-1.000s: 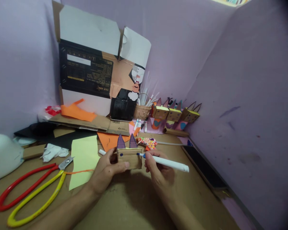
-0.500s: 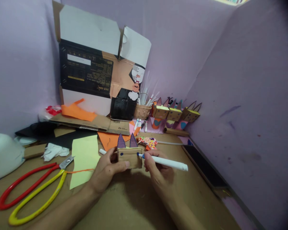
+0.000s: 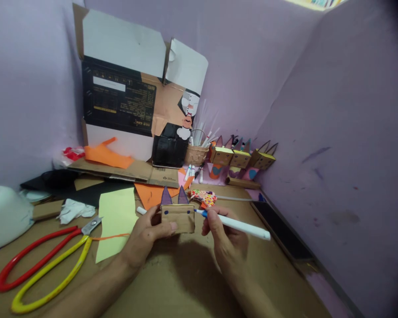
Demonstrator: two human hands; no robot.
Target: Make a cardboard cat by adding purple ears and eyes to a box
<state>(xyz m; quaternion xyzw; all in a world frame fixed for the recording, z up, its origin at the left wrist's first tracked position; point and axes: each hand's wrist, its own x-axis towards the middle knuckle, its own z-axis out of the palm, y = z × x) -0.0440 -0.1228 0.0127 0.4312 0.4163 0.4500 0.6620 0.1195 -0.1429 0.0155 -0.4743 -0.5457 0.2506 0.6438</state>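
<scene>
A small cardboard box head [image 3: 180,222] with two purple pointed ears and two dark blue eye dots is held upright above the table. My left hand [image 3: 149,236] grips its left side, thumb across the front, with a white cap or pen end [image 3: 141,210] sticking out behind the fingers. In my right hand [image 3: 223,234] is a white marker [image 3: 242,225] with a blue collar. Its tip points left, at the box's right edge near the right dot; whether it touches cannot be told.
Red and yellow scissors [image 3: 53,260] and light yellow paper [image 3: 116,221] lie at left. A basket of pens [image 3: 197,155] and several finished cat figures [image 3: 241,159] stand behind. A dark flat device [image 3: 281,229] runs along the right wall, and an opened box [image 3: 119,97] leans at the back.
My right hand has drawn the marker back to the right, off the right eye dot. The box has shifted very slightly left in my left hand.
</scene>
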